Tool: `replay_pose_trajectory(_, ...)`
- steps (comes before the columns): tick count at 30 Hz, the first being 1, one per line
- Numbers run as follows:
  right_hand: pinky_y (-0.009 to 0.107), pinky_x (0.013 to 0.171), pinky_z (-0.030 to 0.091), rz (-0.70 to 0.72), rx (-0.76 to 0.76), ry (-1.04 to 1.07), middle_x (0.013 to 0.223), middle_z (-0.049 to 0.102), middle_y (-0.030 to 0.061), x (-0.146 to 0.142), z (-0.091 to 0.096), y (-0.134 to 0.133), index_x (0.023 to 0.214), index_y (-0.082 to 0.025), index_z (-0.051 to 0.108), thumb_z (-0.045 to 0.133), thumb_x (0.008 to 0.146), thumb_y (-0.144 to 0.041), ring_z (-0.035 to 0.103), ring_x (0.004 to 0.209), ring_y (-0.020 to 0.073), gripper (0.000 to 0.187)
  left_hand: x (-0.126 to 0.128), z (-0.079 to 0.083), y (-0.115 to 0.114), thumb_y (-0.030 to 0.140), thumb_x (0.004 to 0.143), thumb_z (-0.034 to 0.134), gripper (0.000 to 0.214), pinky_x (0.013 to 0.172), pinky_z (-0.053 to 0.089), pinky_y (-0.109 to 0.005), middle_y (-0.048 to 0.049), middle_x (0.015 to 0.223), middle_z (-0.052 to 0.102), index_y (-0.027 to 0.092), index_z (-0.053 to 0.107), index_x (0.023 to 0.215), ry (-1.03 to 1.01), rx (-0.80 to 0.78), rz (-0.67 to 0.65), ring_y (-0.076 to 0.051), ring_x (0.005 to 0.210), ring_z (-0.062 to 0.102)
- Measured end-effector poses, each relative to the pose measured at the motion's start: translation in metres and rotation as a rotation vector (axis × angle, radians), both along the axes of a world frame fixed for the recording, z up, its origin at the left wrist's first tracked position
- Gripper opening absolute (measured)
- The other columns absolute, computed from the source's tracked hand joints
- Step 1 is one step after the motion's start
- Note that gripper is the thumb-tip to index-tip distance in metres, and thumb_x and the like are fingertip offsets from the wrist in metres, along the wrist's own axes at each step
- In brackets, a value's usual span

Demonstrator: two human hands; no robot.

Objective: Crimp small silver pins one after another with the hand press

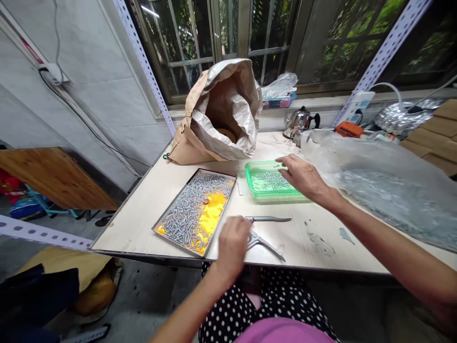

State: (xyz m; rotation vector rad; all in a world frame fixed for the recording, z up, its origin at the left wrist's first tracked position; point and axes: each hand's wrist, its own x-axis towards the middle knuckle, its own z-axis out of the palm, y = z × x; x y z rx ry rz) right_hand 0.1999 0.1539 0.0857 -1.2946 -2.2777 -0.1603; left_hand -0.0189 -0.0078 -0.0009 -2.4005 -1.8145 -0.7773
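Observation:
My right hand [302, 175] is over the right part of a green plastic basket [253, 186], fingers apart with nothing visible between them. Small silvery metal pieces [269, 180], perhaps screws, lie in the basket. My left hand [233, 243] is blurred near the table's front edge, beside a shallow tray [171, 245]. Many similar silvery pieces [182, 209] fill the tray, with a bright yellow lining [214, 212] bare at its right. Scissors [266, 244] lie just right of my left hand, their handles partly hidden. Above them is a slim grey metal tool [271, 219].
A large open paper sack [200, 138] stands behind the tray. At the back are a metal kettle [298, 121] and an orange item [349, 128]. A clear plastic sheet or bag [389, 181] covers the table's right side. Cardboard boxes [437, 131] sit beyond it.

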Motion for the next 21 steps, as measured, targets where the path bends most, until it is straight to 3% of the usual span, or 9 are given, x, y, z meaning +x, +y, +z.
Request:
replay_pose_trajectory(3,0.038,0.076,0.049,-0.009,-0.079,-0.036,0.108,0.06,0.0145,0.023,-0.011,-0.006,0.133,-0.012,0.052,0.045,0.094,-0.025,0.06,0.089,0.0265,0.041,-0.042,0.018,0.048,0.026,0.099,0.038,0.033,0.082,0.046,-0.036,-0.0101,0.096,0.067,0.017,0.069,0.092,0.096,-0.138,0.278,-0.024,0.096,0.058)
replay_pose_trajectory(5,0.038,0.077,0.051,0.093,-0.147,0.035,0.105,0.061,0.0129,0.028,-0.028,-0.028,0.132,-0.015,0.054,0.042,0.097,-0.029,0.062,0.088,0.025,0.039,-0.057,0.017,0.075,0.025,0.098,0.039,0.035,0.079,0.044,-0.032,-0.0099,0.092,0.067,0.016,0.07,0.083,0.153,-0.294,0.328,-0.023,0.092,0.058)
replay_pose_trajectory(8,0.036,0.079,0.052,0.268,-0.34,0.138,0.1,0.063,0.0098,0.026,-0.06,-0.077,0.122,-0.02,0.06,0.04,0.099,-0.029,0.064,0.089,0.022,0.032,-0.063,0.007,0.097,0.023,0.094,0.04,0.035,0.073,0.04,-0.028,-0.0097,0.089,0.067,0.015,0.07,0.078,0.209,-0.445,0.302,-0.02,0.086,0.061)
replay_pose_trajectory(11,0.034,0.08,0.053,0.36,-0.56,0.13,0.106,0.063,0.0093,0.019,-0.089,-0.121,0.123,-0.021,0.058,0.045,0.098,-0.03,0.065,0.092,0.0207,0.03,-0.059,0.0,0.107,0.019,0.091,0.041,0.032,0.071,0.038,-0.028,-0.0111,0.089,0.067,0.014,0.071,0.08,0.253,-0.481,0.284,-0.021,0.084,0.062)
replay_pose_trajectory(14,0.034,0.078,0.053,0.347,-0.621,0.092,0.11,0.061,0.0097,0.01,-0.106,-0.142,0.129,-0.019,0.052,0.054,0.094,-0.028,0.064,0.092,0.0214,0.036,-0.058,-0.001,0.113,0.015,0.089,0.042,0.03,0.07,0.038,-0.028,-0.0135,0.092,0.067,0.012,0.071,0.083,0.301,-0.507,0.278,-0.022,0.084,0.062)
replay_pose_trajectory(17,0.031,0.076,0.05,0.3,-0.616,0.025,0.101,0.061,0.0079,0.004,-0.111,-0.142,0.114,-0.018,0.058,0.047,0.094,-0.016,0.062,0.086,0.0191,0.023,-0.059,0.002,0.117,0.011,0.087,0.041,0.029,0.07,0.038,-0.029,-0.0153,0.093,0.066,0.01,0.07,0.084,0.346,-0.521,0.259,-0.023,0.085,0.061)
replay_pose_trajectory(21,0.031,0.075,0.045,0.22,-0.543,-0.078,0.094,0.061,0.0072,0.012,-0.108,-0.13,0.099,-0.019,0.062,0.039,0.095,-0.01,0.057,0.085,0.0193,0.025,-0.059,0.008,0.112,0.008,0.088,0.039,0.03,0.075,0.039,-0.029,-0.0148,0.096,0.064,0.01,0.069,0.089,0.376,-0.52,0.205,-0.022,0.09,0.059)
